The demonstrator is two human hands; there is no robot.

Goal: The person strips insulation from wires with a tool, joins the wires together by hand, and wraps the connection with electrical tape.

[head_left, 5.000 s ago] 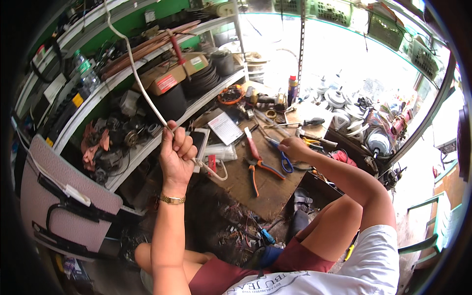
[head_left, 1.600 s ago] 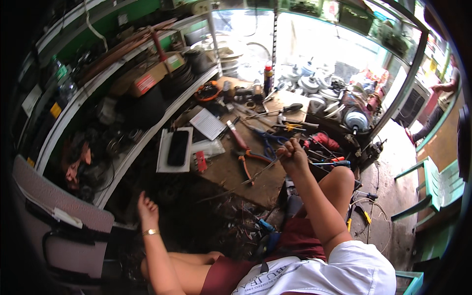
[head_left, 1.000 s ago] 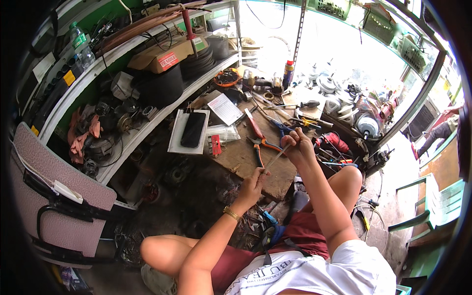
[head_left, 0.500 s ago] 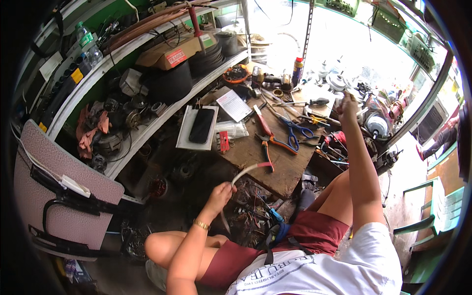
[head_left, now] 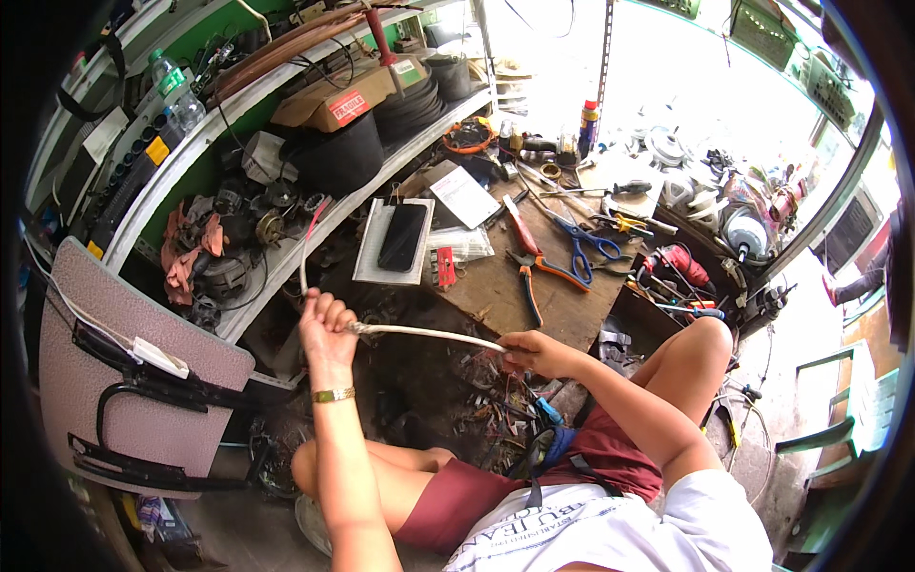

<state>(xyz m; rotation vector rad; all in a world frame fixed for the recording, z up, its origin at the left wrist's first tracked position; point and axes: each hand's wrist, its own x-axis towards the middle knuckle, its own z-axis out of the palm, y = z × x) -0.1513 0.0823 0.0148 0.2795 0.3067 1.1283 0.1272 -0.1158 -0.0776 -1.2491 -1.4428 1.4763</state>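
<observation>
White, round, flexible cable (head_left: 429, 333) is spanning the space between two bare hands above the dark, littered floor (head_left: 434, 381). The left hand (head_left: 329, 329) is clenching around it — a white length with a red end is rising from that fist toward twelve o'clock. At three o'clock from there, the right hand (head_left: 541, 355) is gripping the cable. Beyond the right hand, orange-and-blue-handled metal pliers (head_left: 536, 260) are lying at twelve o'clock, blue-handled scissors (head_left: 579, 236) at one — both on a brown wooden board (head_left: 496, 310).
</observation>
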